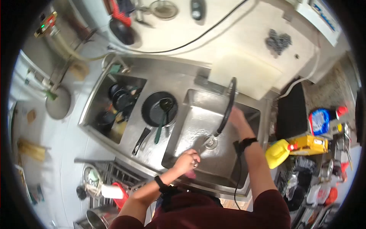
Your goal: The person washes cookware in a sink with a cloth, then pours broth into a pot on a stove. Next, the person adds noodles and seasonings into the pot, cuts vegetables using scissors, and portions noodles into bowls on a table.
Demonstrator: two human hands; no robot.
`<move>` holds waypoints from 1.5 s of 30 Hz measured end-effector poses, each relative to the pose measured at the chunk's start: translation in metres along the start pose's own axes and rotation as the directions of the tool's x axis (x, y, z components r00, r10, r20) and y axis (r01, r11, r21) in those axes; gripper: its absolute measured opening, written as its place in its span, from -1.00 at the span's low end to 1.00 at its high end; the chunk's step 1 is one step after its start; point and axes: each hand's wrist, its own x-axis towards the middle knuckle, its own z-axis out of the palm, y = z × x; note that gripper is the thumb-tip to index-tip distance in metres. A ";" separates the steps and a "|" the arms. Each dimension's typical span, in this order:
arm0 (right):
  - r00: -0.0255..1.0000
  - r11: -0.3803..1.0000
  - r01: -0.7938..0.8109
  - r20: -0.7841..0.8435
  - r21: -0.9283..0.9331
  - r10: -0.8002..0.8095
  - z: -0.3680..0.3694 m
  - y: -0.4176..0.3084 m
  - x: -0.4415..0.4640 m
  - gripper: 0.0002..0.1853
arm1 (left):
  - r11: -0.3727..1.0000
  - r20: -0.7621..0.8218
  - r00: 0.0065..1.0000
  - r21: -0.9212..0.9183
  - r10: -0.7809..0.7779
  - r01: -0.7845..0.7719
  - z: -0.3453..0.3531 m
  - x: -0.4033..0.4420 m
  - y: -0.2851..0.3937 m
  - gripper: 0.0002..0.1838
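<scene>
My left hand (186, 162) is closed over the near left part of the sink basin (225, 164). A thin, metallic-looking thing shows at its fingers, too blurred to name, and a pinkish piece (190, 174) hangs just below. My right hand (237, 117) is beside the black faucet spout (228, 105), on its right. Its fingers are smeared and partly hidden, so I cannot tell whether it grips the spout. The spout's lower end hangs above the drain (210, 142), and the basin floor looks wet.
Left of the basin, a black frying pan (151, 110) holds a green-handled ladle (164, 120). A second basin (116, 110) contains dark dishes. On the right stand a yellow bottle (277, 153) and a yellow box (310, 145). A pale cutting board (246, 74) leans behind.
</scene>
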 end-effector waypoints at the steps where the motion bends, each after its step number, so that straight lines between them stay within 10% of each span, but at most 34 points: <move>1: 0.998 0.999 0.009 -0.059 -0.030 -0.011 0.030 -0.028 0.004 -0.77 | 0.986 -0.098 0.988 -0.134 -0.117 0.103 -0.005 -0.013 -0.012 -0.85; 5: 0.939 0.929 0.065 -0.338 0.364 0.067 0.123 -0.105 -0.020 -0.54 | 0.837 -0.333 0.827 -0.478 -0.453 0.266 -0.036 -0.065 -0.024 -0.90; 10: 0.998 0.532 -0.023 0.046 0.846 -0.030 0.110 -0.142 -0.028 -0.43 | 0.380 -0.209 0.610 -0.910 -0.765 0.165 -0.053 -0.104 -0.012 -0.90; 12: 0.959 0.874 0.148 0.148 0.462 -0.241 0.065 -0.112 -0.034 -0.43 | 0.403 -0.276 0.568 -0.909 -0.776 0.108 -0.053 -0.102 0.000 -0.91; 14: 0.861 0.874 0.473 -0.268 0.108 -0.433 0.074 -0.069 -0.097 -0.65 | 0.386 -0.271 0.548 -0.916 -0.791 0.105 -0.057 -0.097 0.013 -0.91; 16: 0.461 0.506 0.550 -0.263 -0.664 -0.847 0.081 -0.009 -0.183 -0.78 | 0.326 -0.200 0.542 -0.934 -0.817 0.147 -0.061 -0.091 0.020 -0.90; 17: 0.437 0.347 0.611 -0.063 -0.712 -0.897 0.095 0.025 -0.224 -0.83 | 0.367 -0.237 0.581 -0.923 -0.778 0.115 -0.052 -0.087 0.008 -0.88; 18: 0.637 0.438 0.576 0.044 -0.690 -0.769 0.110 0.055 -0.266 -0.73 | 0.294 -0.214 0.589 -0.955 -0.779 0.043 -0.051 -0.076 0.017 -0.86; 20: 0.697 -0.180 0.600 0.620 -0.779 -0.360 0.180 0.074 -0.330 -0.38 | 0.115 0.001 0.682 -0.986 -0.732 0.124 -0.052 -0.063 0.030 -0.82; 21: 0.644 -0.251 0.632 0.677 -0.733 -0.357 0.206 0.092 -0.338 -0.38 | 0.042 0.112 0.728 -0.981 -0.676 0.189 -0.053 -0.056 0.043 -0.78; 24: 0.804 0.312 0.491 0.285 -0.813 -0.522 0.228 0.126 -0.343 -0.43 | 0.155 0.342 0.866 -0.895 -0.364 0.419 -0.057 -0.043 0.048 -0.64; 25: 0.869 0.606 0.378 0.042 -0.700 -0.493 0.233 0.135 -0.338 -0.45 | 0.612 0.216 0.954 -0.732 -0.207 0.299 -0.068 -0.032 0.036 -0.62; 26: 0.858 0.564 0.342 0.005 -0.752 -0.514 0.234 0.138 -0.337 -0.49 | 0.961 -0.122 0.984 -0.260 -0.128 0.093 -0.082 -0.031 0.028 -0.57; 27: 0.846 0.523 0.295 -0.036 -0.799 -0.533 0.228 0.135 -0.338 -0.52 | 0.998 -0.352 0.934 0.042 0.057 -0.045 -0.099 -0.022 0.009 -0.49; 29: 0.804 0.491 0.229 -0.121 -0.840 -0.583 0.222 0.134 -0.342 -0.55 | 0.955 -0.542 0.840 0.251 0.006 0.155 -0.143 -0.002 -0.009 -0.17; 32: 0.684 0.530 0.267 -0.229 -0.805 -0.692 0.226 0.154 -0.356 -0.57 | 0.775 -0.273 0.907 0.474 -0.322 0.418 -0.157 0.008 -0.057 -0.01; 45: 0.375 0.740 0.353 -0.638 -0.573 -0.673 0.307 0.236 -0.411 -0.56 | 0.699 0.047 0.862 0.607 -0.505 0.377 -0.204 -0.013 -0.139 -0.09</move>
